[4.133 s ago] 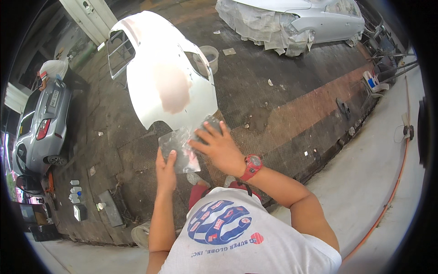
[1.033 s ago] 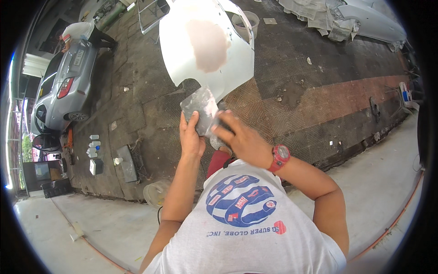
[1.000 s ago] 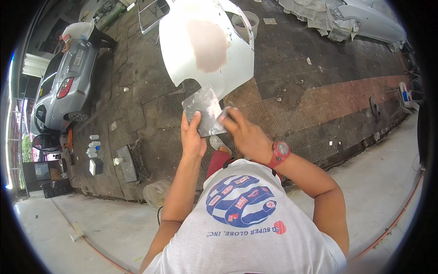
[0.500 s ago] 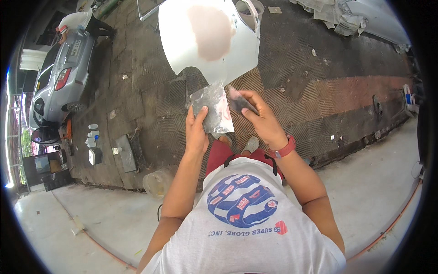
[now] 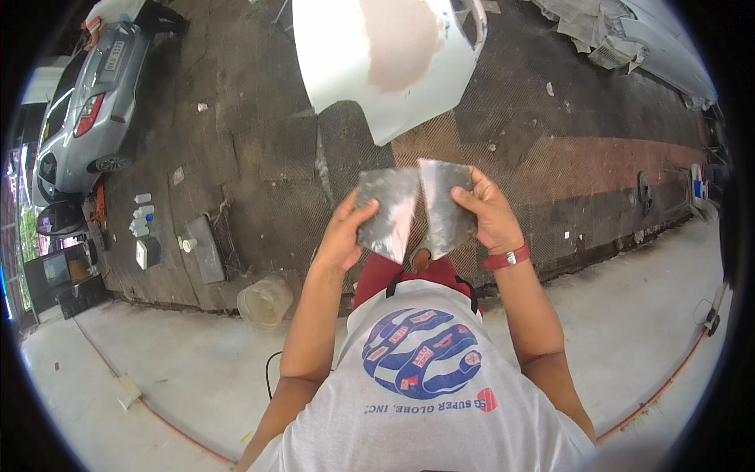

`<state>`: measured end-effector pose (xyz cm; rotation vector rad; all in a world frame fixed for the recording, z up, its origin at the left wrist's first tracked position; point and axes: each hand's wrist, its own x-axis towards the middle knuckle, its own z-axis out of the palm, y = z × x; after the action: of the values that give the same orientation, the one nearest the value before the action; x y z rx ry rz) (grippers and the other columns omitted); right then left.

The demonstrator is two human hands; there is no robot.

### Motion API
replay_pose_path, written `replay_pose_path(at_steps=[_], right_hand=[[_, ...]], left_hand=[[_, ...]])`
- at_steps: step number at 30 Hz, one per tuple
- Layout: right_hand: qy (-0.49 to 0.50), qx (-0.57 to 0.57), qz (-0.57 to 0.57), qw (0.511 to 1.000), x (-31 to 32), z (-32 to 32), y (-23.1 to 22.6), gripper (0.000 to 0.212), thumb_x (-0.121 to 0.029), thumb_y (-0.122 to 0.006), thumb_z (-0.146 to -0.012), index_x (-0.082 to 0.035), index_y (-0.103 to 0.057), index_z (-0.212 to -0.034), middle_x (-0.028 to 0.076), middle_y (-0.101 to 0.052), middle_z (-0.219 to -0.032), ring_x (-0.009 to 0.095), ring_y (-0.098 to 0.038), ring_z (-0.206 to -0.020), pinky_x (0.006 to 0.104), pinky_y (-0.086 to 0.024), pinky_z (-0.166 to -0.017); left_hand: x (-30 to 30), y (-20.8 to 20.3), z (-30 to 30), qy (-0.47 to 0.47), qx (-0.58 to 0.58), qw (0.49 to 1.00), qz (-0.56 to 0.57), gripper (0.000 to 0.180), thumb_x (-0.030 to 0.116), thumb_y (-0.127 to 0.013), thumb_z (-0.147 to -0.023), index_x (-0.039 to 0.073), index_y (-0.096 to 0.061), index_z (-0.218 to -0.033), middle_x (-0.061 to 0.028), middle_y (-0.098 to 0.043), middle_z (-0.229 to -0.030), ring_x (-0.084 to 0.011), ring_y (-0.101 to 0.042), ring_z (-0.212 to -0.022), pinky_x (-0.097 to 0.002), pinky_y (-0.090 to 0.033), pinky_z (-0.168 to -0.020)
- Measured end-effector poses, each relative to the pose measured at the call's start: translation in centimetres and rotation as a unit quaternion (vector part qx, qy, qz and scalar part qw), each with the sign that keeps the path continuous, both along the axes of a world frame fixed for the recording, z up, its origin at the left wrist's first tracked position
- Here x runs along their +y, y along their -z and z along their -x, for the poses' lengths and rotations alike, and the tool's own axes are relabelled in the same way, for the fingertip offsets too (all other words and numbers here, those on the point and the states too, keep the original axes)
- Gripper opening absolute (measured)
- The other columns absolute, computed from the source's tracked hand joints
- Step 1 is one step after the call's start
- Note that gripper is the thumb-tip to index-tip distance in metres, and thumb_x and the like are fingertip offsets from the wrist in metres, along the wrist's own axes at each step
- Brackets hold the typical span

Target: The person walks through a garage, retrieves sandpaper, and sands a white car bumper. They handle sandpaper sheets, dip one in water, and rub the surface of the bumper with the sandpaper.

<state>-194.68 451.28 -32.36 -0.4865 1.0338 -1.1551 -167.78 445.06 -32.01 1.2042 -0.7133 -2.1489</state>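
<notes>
Grey sheets (image 5: 413, 211) (edges touching) between hands

Grey sheet (image 5: 413, 208) between both hands

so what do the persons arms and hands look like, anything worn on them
Both forearms are bare, with no gloves on the left hand or right hand. A red wristband with a small silver piece circles the right wrist. Short white T-shirt sleeves begin near the shoulders.
</notes>
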Motion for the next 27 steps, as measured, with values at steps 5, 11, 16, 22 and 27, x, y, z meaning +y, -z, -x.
replay_pose_path(at_steps=[5,11,16,22,27], right_hand=[[-0.115,0.047,-0.055,0.991,-1.2,-2.0,4.4,0.036,-0.013,-0.08,-0.095,-0.004,-0.062,-0.124,0.005,-0.071,-0.12,0.011,-0.067,-0.109,0.0313,-0.055,-0.096],[-0.083,0.532,0.096,0.837,-7.1,-10.2,2.5,0.029,-0.001,-0.065,-0.094,-0.012,-0.068,-0.12,0.008,-0.069,-0.124,0.032,-0.065,-0.121,0.0445,-0.05,-0.106],[-0.217,0.658,0.201,0.692,-6.6,-17.7,6.2,0.048,-0.003,-0.064,-0.089,-0.02,-0.07,-0.133,0.008,-0.06,-0.142,0.036,-0.049,-0.143,0.06,-0.034,-0.121],[-0.273,0.656,0.211,0.671,-8.7,-19.0,5.2,0.051,-0.002,-0.064,-0.089,-0.021,-0.068,-0.136,0.01,-0.058,-0.145,0.036,-0.054,-0.139,0.0583,-0.039,-0.117],[-0.226,0.558,0.128,0.788,-7.1,-21.6,9.2,0.07,0.003,-0.062,-0.089,-0.01,-0.042,-0.154,0.022,-0.052,-0.145,0.046,-0.065,-0.121,0.0478,-0.061,-0.086]], left_hand=[[-1.9,3.5,-4.2,-0.075,0.084,0.991,-0.069,0.056,0.018,-0.065,-0.105,0.006,-0.046,-0.156,-0.0099,-0.063,-0.141,-0.0211,-0.064,-0.127,-0.0403,-0.054,-0.108],[-4.7,8.3,-7.0,0.017,-0.06,0.997,0.036,0.063,0.026,-0.061,-0.11,0.001,-0.034,-0.161,-0.0135,-0.059,-0.146,-0.0218,-0.062,-0.129,-0.038,-0.051,-0.11],[-7.4,11.7,-9.5,0.016,-0.329,0.935,0.13,0.072,0.033,-0.061,-0.11,-0.009,-0.033,-0.16,-0.023,-0.048,-0.158,-0.0313,-0.046,-0.146,-0.0404,-0.034,-0.122],[-7.7,16.6,-13.4,-0.251,-0.106,0.962,-0.026,0.054,0.021,-0.059,-0.11,0.0,-0.039,-0.155,-0.0162,-0.059,-0.142,-0.0262,-0.059,-0.131,-0.0406,-0.048,-0.112],[-7.2,17.3,-12.1,-0.178,-0.033,0.976,-0.12,0.048,0.014,-0.059,-0.108,0.005,-0.044,-0.153,-0.0103,-0.062,-0.138,-0.0214,-0.062,-0.127,-0.0397,-0.054,-0.107]])
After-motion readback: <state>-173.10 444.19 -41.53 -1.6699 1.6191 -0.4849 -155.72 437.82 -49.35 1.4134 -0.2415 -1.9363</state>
